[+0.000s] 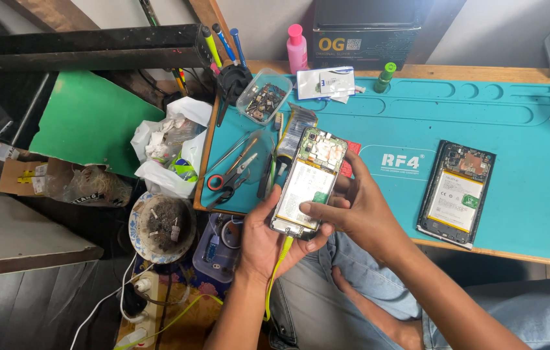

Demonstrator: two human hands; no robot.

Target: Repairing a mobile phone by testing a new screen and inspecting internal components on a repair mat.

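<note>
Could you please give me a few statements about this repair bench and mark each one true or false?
1. Both hands hold the opened phone: the left hand from below, the right hand at its side. True.
2. A yellow cable hangs from the held phone's lower end. True.
3. The second opened phone lies on the floor. False: it lies on the teal mat.
4. The pink bottle lies tipped over. False: it stands upright.
5. The scissors are in the right hand. False: they lie on the mat.
</note>
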